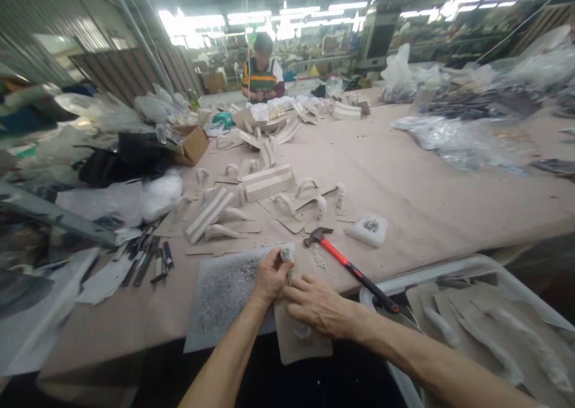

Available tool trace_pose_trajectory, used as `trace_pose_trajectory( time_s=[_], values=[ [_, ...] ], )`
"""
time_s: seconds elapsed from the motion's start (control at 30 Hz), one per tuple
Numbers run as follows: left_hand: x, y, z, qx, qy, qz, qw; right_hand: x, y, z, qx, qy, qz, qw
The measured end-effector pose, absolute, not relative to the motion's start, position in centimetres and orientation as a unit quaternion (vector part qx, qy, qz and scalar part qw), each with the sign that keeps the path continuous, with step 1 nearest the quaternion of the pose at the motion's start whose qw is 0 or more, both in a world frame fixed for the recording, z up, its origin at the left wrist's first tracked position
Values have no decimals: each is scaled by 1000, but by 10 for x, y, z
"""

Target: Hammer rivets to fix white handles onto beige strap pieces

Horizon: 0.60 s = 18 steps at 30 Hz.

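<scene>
Only the head view here. The left hand [270, 276] is curled tight around a small white wrapped handle piece [286, 255], whose rounded end sticks up out past the thumb and points away from the person, so its long axis runs roughly straight away from them and a bit upward. The rest of it disappears under the fingers. The right hand [320, 305] lies flat, fingers loosely spread and pointing left toward the other hand, pressing down on a tan cardboard piece [300, 343] that hangs over the near table edge (it grips nothing that I can see, just pins it). Both forearms come in from the bottom, the right one at a long slant.

Just left of the left fingers is a grey mat [224, 294] speckled with dark bits. Beyond the right fingers, a red-handled claw hammer [350, 268] lies on the table [426, 204], head toward the far left, handle toward the near right. Farther off sits a white pad [368, 229].
</scene>
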<state>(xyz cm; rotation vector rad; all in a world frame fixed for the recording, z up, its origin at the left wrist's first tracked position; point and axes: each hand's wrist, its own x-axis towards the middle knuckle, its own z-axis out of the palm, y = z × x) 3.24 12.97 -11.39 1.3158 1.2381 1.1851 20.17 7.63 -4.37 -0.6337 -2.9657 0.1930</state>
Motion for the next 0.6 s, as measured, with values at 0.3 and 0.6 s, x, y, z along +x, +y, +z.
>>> trace_pose_trajectory(
  time_s=[0.3, 0.6],
  values=[
    [-3, 148, -28, 366, 454, 698, 416, 175, 80, -28, -528, -848, 40, 33],
    [24, 128, -76, 449, 486, 562, 497, 164, 59, -56, -628, -743, 211, 93]
  ],
)
